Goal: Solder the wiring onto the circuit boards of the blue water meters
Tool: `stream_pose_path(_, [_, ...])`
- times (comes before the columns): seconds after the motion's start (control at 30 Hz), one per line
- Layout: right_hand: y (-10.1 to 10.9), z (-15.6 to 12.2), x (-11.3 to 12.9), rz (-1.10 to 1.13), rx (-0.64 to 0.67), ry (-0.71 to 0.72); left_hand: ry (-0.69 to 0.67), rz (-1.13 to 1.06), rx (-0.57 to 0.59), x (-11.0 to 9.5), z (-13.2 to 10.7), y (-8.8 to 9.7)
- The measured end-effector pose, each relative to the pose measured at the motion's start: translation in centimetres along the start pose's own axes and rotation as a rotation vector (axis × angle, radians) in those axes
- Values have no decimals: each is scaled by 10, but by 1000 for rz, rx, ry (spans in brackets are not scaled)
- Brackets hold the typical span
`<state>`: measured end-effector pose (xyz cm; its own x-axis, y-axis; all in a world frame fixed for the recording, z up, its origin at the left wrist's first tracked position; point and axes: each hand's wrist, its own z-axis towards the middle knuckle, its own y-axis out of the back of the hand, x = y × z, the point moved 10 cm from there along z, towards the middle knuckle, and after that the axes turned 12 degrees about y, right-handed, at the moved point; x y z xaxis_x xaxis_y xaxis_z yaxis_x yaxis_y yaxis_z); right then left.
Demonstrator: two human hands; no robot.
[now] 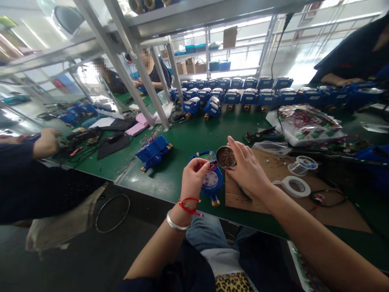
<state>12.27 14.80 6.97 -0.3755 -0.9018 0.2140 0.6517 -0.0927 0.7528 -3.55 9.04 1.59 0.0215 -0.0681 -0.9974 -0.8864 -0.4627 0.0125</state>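
At the left, we are seeing a blue, box-topped meter body with brass ends (pixel 154 153) lying apart on the green tabletop (pixel 165 180). Next, our left hand (pixel 194 173) is pinching, thumb against forefinger, what are apparently thin red and yellow wires (pixel 214 166). Beneath them, the open blue meter with a clear round dial (pixel 217 187) is resting just left of the flat brown cardboard sheet (pixel 255 199). Its dial is sitting in place, but its wiring compartment is standing uncovered with wires loose, so we are judging it unfinished: wiring and closing are seemingly remaining. Beside it, our right hand (pixel 247 167) is gripping a small round metal tin of brown, crumbly matter (pixel 226 157), tilting its mouth towards us. Farther right, a white tape roll (pixel 306 190) and a clear spool of silvery wire (pixel 304 165) are lying near.
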Motion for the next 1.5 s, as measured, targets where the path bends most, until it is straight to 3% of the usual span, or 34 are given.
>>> stream_pose_path(0.27, [4, 1, 29, -51, 47, 122, -29, 93, -6, -2, 0, -1])
stream_pose_path(0.6, [4, 3, 30, -2, 48, 115, -39, 84, -12, -2, -2, -2])
stream_pose_path(0.67, [7, 2, 11, 13, -16, 40, -37, 71, -18, -3, -3, 2])
stream_pose_path(0.77, [-3, -7, -38, 48, -95, -133, -91, 105, -76, -10, -3, 15])
stream_pose_path(0.87, [-31, -25, -98, 83, -87, -292, -152, 165, -147, -17, 2, 31])
stream_pose_path(0.97, [-65, -47, -148, 115, -37, -423, -130, 205, -122, -12, 13, 36])
stream_pose_path(1.13, [-90, -69, -185, 94, 18, -545, -127, 297, -70, -8, 19, 32])
stream_pose_path(1.23, [-78, -65, -176, 4, -30, -538, -140, 345, -83, -10, 18, 30])
stream_pose_path(1.37, [-50, -54, -131, 10, -123, -426, -145, 351, -98, -13, 18, 31])
stream_pose_path(1.5, [-14, -73, -98, 56, -167, -401, -144, 383, -82, -12, 19, 30])
